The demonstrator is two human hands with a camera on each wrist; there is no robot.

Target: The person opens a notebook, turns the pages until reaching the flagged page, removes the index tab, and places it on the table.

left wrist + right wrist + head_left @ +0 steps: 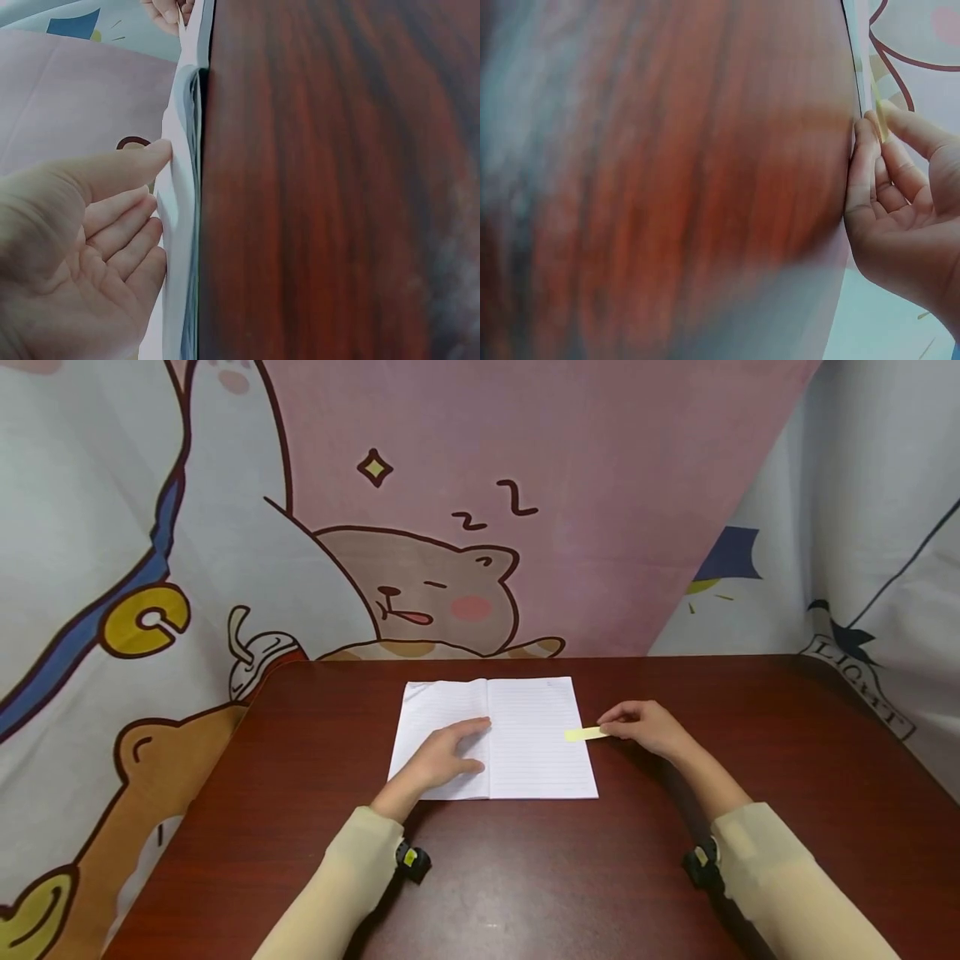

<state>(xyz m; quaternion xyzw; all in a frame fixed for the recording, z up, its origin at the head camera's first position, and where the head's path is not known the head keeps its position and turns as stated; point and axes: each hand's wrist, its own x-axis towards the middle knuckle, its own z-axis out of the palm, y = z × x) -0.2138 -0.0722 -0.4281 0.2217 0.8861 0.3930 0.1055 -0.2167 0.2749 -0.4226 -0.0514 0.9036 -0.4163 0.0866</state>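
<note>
An open lined notebook (532, 768) lies flat on the brown table. My left hand (441, 755) rests on its left page with the fingers spread loosely and the fingertips near the centre fold; in the left wrist view this hand (90, 247) holds nothing. Between thumb and fingers, my right hand (647, 727) pinches a pale yellow sticky note strip (583, 734). The strip's far end lies over the right page's outer edge. In the right wrist view the right hand (907, 195) shows the yellow strip (880, 120) between thumb and finger, beside the notebook's edge.
The dark red-brown wooden table (555, 877) extends around the notebook on all sides. Behind it hangs a cloth backdrop (600, 527) with cartoon animals, meeting the table's back edge. A dark wrist camera (412, 861) sits at the left cuff, another camera (702, 866) at the right.
</note>
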